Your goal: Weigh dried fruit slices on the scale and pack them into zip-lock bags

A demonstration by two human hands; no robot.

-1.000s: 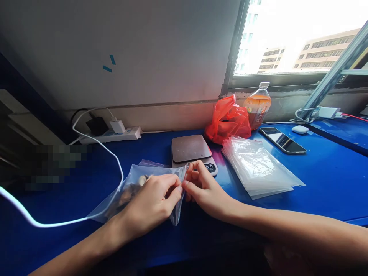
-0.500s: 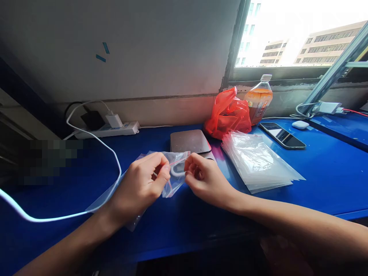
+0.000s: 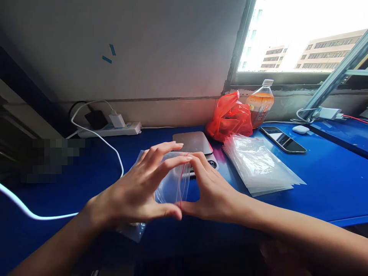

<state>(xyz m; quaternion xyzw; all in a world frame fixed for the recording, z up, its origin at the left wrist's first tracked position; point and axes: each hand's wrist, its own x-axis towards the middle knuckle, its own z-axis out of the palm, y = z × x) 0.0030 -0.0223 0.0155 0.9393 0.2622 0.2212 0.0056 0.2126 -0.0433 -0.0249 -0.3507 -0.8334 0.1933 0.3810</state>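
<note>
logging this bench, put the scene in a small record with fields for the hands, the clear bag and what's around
left hand: thumb and fingers spread, by the red line of the clear bag
right hand: thumb and index apart, near that line
clear bag: between the hands, partly hidden by the left
scale: just beyond the hands
bag stack: right of the scale
back: red bag, bottle
far right: phone
back left: power strip

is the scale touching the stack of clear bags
Apart: in the head view, a strip of bare blue table shows between the right edge of the scale and the stack of clear bags.
</note>
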